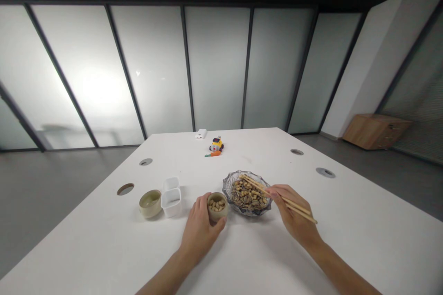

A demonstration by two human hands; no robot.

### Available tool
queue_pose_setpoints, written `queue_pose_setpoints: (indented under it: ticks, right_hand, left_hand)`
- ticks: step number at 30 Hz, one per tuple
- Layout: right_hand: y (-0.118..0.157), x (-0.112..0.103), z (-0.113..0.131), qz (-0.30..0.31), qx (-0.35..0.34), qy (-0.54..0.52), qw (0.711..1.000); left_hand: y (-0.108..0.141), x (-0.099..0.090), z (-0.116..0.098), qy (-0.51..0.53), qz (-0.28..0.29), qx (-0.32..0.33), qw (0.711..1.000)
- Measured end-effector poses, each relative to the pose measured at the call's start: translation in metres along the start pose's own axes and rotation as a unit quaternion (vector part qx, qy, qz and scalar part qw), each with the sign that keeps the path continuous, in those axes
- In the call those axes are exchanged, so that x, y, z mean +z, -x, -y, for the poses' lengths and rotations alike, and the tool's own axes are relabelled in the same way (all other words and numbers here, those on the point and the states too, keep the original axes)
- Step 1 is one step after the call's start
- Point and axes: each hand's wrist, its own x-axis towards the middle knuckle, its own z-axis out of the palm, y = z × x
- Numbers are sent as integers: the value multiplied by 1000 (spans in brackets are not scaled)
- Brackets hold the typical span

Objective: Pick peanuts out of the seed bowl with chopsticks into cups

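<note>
My left hand (200, 226) is wrapped round a small beige cup (218, 215) with several peanuts (216, 205) in it. The cup stands upright on the table, just left of a scalloped glass bowl (228, 192). In that bowl lies a heap of peanuts and striped sunflower seeds (249, 196). My right hand (294, 214) is closed on a pair of wooden chopsticks (290, 203), at the bowl's right side. The chopstick tips reach over the far part of the heap; whether they pinch anything is too small to tell.
Left of the cup are two white plastic tubs (172, 209) and another beige cup (150, 212). Farther back lie a toy carrot (215, 153), a yellow toy car (216, 144) and a white device (201, 134). The white table (249, 258) has round holes near both sides.
</note>
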Motion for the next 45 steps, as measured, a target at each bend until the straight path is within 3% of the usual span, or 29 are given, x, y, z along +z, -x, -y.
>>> queue_pose_setpoints:
  ticks: [13,22,28,34,45]
  right_hand:
    - [3,1,7,7,-14,-11,1000]
    - [7,7,9,152,4,-78,985]
    - [3,4,4,73,-22,-32,997]
    - [-5,-9,4,-22,-2,57,998]
    - [-3,-4,3,23,43,5,999]
  left_hand:
    - [-1,2,1,6,-13,-3,1000]
    - [-1,0,0,-1,-2,0,1000]
    - [0,1,1,5,-5,3,1000]
    - [0,1,1,14,-16,6,1000]
    - [0,1,-1,4,-11,1,1000]
